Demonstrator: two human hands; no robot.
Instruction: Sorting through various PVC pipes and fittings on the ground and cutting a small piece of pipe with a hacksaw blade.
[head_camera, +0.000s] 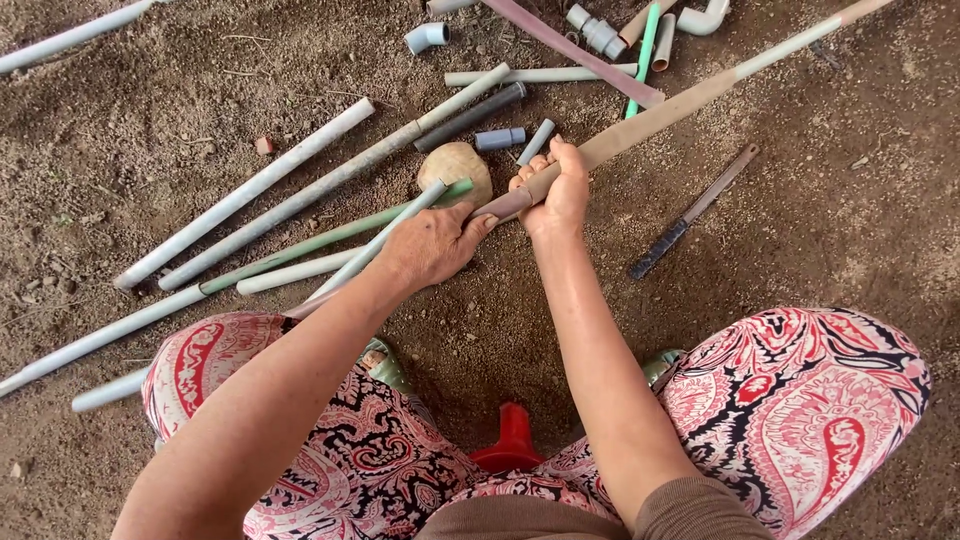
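1. Hands first: the right hand (553, 190) is curled tight round a long tan-brown plastic pipe (690, 100), gripping near its lower end; the left hand (430, 243) lies half open just beside it, fingers resting on the pipe's reddish end piece (500, 205).
2. The pipe slants up and away over the bare dirt floor (840, 240), its lower end held just above a rounded tan stone (455, 168).
3. Progress — the pipe looks whole where the hands meet it; a dark flat saw blade (690, 213) lies apart on the right, untouched.
4. Grey and green pipes (270, 215) and short grey fittings (500, 138) lie scattered.
5. Packages, labels, signs — none visible.
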